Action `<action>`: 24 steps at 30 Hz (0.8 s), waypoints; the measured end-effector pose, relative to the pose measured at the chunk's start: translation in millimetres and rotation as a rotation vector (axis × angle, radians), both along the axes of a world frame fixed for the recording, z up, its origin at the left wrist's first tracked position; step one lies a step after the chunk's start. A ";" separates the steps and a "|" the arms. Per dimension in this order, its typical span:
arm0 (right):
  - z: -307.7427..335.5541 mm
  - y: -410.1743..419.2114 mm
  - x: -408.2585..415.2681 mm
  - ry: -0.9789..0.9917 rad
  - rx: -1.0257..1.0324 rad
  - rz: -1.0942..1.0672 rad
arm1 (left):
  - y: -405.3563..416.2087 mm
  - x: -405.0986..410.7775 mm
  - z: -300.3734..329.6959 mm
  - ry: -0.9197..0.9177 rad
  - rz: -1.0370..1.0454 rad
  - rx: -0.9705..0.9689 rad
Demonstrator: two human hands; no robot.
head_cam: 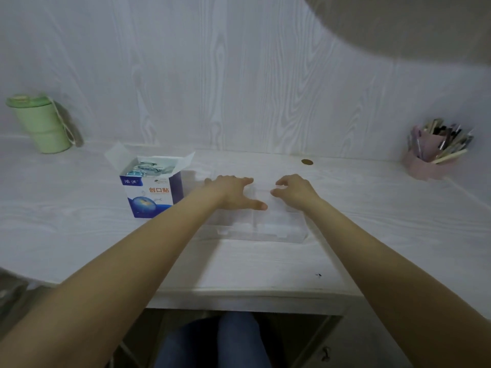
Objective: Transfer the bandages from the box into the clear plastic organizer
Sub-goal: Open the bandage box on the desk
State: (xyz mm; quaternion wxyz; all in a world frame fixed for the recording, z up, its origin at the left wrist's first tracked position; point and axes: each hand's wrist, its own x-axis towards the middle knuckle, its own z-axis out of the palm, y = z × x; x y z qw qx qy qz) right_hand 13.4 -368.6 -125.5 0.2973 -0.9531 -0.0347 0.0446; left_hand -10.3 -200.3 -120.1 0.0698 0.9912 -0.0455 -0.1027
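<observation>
A pale wood-grain wall [239, 75] rises behind the white wood-grain counter [372, 213]; light is dim and even, with shadowed space beneath the counter.

The box [152, 191] stands just left of the organizer [261, 227], bandages [148, 167] in it, on the desk [372, 221]

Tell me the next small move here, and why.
Probably the left hand should reach to the open box and take some bandages: both hands rest on the clear organizer, holding nothing, and bandages sit in the box.
</observation>
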 end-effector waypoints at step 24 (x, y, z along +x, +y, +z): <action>67.5 155.2 -56.7 -0.267 -0.118 0.429 | 160.5 -68.9 63.1 -0.258 0.117 -0.256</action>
